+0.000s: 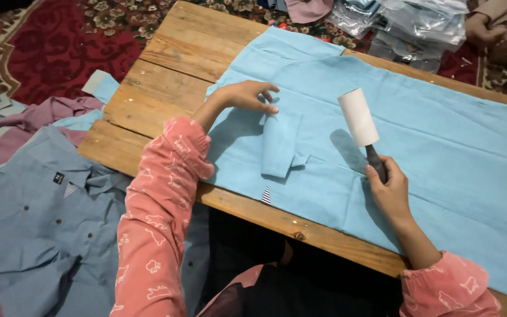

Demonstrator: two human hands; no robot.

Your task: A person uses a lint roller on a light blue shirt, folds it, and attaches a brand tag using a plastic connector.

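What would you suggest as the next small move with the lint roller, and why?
Probably lower the lint roller onto the light blue shirt and roll it. The right hand holds it by the dark handle with the white roll raised off the cloth, while the left hand already presses the folded sleeve flat on the wooden table.

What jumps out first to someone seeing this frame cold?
A light blue shirt spread across the wooden table fills the middle. The right hand holds a white lint roller above it, while the left hand presses the folded sleeve. More shirts lie piled at left.
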